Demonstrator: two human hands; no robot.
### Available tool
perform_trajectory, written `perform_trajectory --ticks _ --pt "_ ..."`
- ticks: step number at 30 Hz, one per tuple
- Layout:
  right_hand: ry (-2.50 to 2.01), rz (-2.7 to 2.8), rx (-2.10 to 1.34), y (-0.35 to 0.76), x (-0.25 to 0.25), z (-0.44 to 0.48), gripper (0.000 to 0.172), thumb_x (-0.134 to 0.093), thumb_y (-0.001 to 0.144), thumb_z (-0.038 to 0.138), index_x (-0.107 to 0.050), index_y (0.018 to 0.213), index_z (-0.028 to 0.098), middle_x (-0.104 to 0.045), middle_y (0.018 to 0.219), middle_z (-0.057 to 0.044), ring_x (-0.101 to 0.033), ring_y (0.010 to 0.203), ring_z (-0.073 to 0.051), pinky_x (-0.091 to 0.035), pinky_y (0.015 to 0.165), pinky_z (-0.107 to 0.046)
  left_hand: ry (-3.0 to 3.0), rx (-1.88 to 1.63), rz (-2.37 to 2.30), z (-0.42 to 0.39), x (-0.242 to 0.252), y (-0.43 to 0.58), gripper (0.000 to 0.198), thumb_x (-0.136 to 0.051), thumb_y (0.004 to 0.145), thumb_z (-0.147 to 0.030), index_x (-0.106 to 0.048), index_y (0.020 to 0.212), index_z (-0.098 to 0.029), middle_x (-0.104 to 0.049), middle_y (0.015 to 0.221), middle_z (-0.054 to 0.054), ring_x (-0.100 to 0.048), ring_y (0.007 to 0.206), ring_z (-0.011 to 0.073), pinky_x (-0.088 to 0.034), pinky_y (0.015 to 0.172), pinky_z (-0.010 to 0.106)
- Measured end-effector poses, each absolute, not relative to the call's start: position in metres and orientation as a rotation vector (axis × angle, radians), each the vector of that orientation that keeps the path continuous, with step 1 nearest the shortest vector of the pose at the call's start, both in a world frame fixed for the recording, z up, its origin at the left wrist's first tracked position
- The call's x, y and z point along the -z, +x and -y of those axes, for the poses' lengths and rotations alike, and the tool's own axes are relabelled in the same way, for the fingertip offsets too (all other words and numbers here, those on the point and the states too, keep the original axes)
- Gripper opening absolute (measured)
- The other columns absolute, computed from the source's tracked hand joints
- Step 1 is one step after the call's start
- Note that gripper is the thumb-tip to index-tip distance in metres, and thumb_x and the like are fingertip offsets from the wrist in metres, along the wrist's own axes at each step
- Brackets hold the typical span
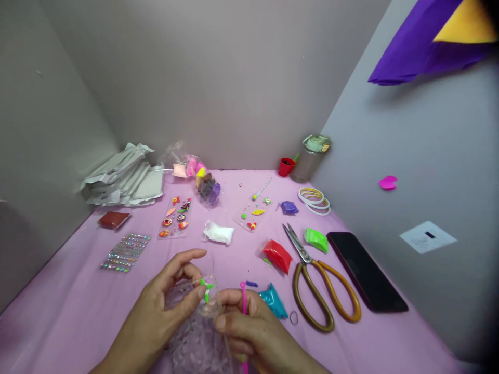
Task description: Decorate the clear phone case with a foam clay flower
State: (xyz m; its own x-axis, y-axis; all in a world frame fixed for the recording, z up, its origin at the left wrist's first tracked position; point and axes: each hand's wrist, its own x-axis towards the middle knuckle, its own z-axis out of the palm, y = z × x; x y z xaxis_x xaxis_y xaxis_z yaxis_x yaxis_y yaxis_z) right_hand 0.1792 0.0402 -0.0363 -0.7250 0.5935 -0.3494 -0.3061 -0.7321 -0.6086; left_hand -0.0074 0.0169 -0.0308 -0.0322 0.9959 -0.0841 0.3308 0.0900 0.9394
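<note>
A clear plastic piece with a faceted, bumpy surface [200, 340] is between my two hands, low in the head view. Small bright green clay strips [206, 290] sit at its upper edge, by my left thumb. My left hand [171, 296] grips that edge between thumb and fingers, the index finger stretched out above. My right hand [253, 324] pinches the right side of the plastic and also keeps a thin pink modelling tool [244, 298] upright among its fingers. Part of the plastic is hidden behind the hands.
Right of my hands lie a teal clay packet [273, 301], a red clay packet [277, 255], scissors [310, 270], a green clay packet [316, 239] and a phone [366, 272]. Ahead are a white clay packet [219, 233] and sticker sheets [174, 218]. Walls enclose the pink-covered table.
</note>
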Motion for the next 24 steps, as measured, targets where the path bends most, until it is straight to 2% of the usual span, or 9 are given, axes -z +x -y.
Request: perform_trajectory --ticks 5,11,18,24 --pt "-0.701 0.715 -2.422 0.1795 0.0359 -0.0408 0.019 -0.080 0.066 0.020 -0.068 0.081 0.016 -0.038 0.040 0.015 -0.015 0.032 -0.001 -0.010 0.037 -0.022 1.360 -0.969 -1.495 -0.0159 0.0298 -0.0086 0.035 -0.055 0.095 -0.043 -0.048 0.128 -0.038 -0.056 0.089 -0.005 -0.057 0.085 0.0167 -0.039 0.082 0.027" --pt "-0.725 0.710 -2.427 0.1795 0.0348 -0.0417 0.022 -0.082 0.066 0.022 -0.068 0.081 0.016 -0.038 0.041 0.015 -0.015 0.033 0.000 -0.009 0.038 -0.022 1.362 -0.999 -1.529 -0.0160 0.0279 -0.0062 0.035 -0.058 0.093 -0.037 -0.051 0.127 -0.037 -0.058 0.088 -0.006 -0.059 0.085 0.0159 -0.041 0.084 0.027" --pt "-0.726 0.729 -2.424 0.1798 0.0323 -0.0412 0.021 -0.081 0.067 0.023 -0.068 0.081 0.015 -0.036 0.040 0.015 -0.014 0.033 -0.001 -0.008 0.038 -0.022 1.337 -0.997 -1.531 -0.0149 0.0235 -0.0066 0.034 -0.056 0.094 -0.043 -0.054 0.127 -0.035 -0.060 0.088 -0.004 -0.060 0.086 0.0181 -0.043 0.082 0.027" --pt "-0.749 0.717 -2.423 0.1798 0.0354 -0.0422 0.024 -0.083 0.064 0.024 -0.066 0.079 0.016 -0.040 0.042 0.014 -0.017 0.034 -0.001 -0.009 0.039 -0.023 1.351 -0.990 -1.566 -0.0159 0.0287 -0.0071 0.036 -0.058 0.092 -0.044 -0.053 0.127 -0.035 -0.061 0.090 -0.002 -0.060 0.092 0.0207 -0.043 0.088 0.029"
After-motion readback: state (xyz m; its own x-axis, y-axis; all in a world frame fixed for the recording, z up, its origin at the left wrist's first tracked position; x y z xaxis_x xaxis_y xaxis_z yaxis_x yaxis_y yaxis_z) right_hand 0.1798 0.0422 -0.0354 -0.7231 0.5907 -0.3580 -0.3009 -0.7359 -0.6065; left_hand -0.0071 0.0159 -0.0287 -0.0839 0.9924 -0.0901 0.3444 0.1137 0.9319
